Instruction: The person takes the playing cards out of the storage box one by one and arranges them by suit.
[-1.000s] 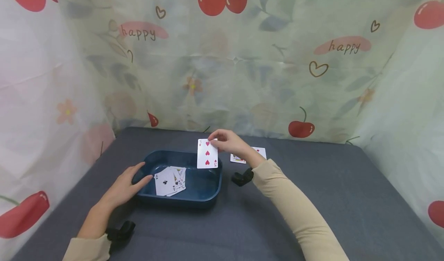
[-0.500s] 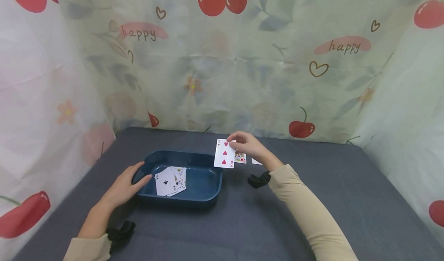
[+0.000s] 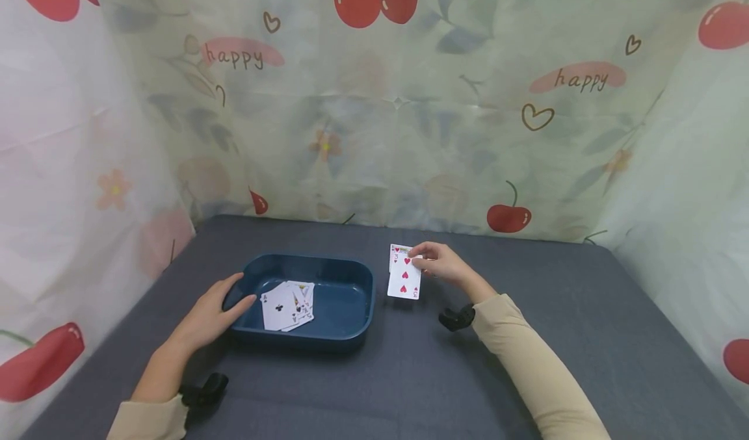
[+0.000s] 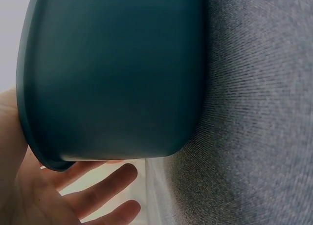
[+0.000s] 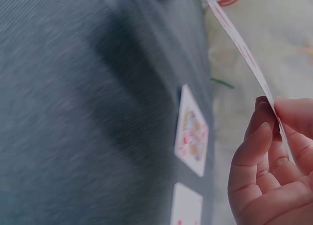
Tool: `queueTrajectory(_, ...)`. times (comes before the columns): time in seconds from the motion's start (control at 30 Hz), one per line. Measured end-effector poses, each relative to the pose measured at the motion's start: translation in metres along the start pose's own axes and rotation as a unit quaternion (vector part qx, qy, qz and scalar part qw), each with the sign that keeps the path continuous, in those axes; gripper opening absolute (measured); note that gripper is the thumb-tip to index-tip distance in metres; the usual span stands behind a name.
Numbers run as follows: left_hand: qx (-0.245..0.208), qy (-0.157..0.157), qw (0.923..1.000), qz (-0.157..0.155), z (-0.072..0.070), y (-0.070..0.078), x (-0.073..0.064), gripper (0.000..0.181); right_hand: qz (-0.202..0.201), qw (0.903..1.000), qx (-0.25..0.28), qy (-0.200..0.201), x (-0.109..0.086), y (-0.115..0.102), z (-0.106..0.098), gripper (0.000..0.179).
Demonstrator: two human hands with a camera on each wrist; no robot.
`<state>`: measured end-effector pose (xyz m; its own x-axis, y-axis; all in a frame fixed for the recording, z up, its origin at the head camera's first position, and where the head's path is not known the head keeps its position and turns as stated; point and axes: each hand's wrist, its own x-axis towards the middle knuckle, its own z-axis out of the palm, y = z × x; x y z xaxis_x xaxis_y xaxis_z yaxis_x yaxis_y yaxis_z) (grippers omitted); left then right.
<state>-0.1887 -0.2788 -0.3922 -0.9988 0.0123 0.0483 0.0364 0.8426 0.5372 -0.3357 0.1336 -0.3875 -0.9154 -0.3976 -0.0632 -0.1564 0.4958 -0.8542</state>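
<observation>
My right hand (image 3: pixel 443 262) pinches a playing card (image 3: pixel 404 280), the three of hearts, between thumb and fingers. In the right wrist view this card (image 5: pixel 244 51) shows nearly edge-on, well above the cloth. Behind it a face card (image 5: pixel 193 134) lies on the table, mostly covered by the held card in the head view. Another card (image 5: pixel 187 205) with red marks lies beside it, hidden behind my hand in the head view. With fingers spread loosely, my left hand (image 3: pixel 207 313) rests at the left end of the dark blue tray (image 3: pixel 342 313), thumb at its rim.
Several playing cards (image 3: pixel 279 309) lie overlapping in the left half of the tray, an ace of clubs on top. Dark grey cloth (image 3: pixel 409 381) covers the table. A printed curtain (image 3: pixel 374 167) closes off the back and both sides.
My right hand has carried the three of hearts rightward from over the tray's right end, then lower, in front of the face card. The left hand and tray have stayed put.
</observation>
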Motion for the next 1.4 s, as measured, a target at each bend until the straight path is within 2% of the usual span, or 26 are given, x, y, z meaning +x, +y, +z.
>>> queueTrajectory(0.17, 0.001, 0.003, 1.0000, -0.003, 0.000, 0.000, 0.000, 0.075, -0.012, 0.9995, -0.020, -0.021, 0.000, 0.015, 0.003, 0.028)
queueTrajectory(0.37, 0.002, 0.002, 1.0000, -0.005, 0.001, 0.000, 0.000, 0.076, -0.041, 0.9975, -0.041, -0.041, 0.002, 0.023, 0.009, 0.025)
queueTrajectory(0.57, -0.001, 0.001, 1.0000, -0.005, 0.000, 0.001, 0.000, 0.075, -0.059, 0.9945, -0.083, -0.026, 0.004, 0.025, 0.014, 0.018)
queueTrajectory(0.97, -0.002, 0.002, 1.0000, -0.001, 0.000, 0.001, 0.000, 0.076, -0.107, 0.9814, -0.159, -0.001, 0.004, 0.022, 0.021, 0.015)
queueTrajectory(1.4, -0.003, 0.000, 1.0000, -0.001, 0.000, 0.000, 0.000, 0.075, -0.113, 0.9829, -0.144, 0.015, 0.003, 0.008, 0.019, 0.017)
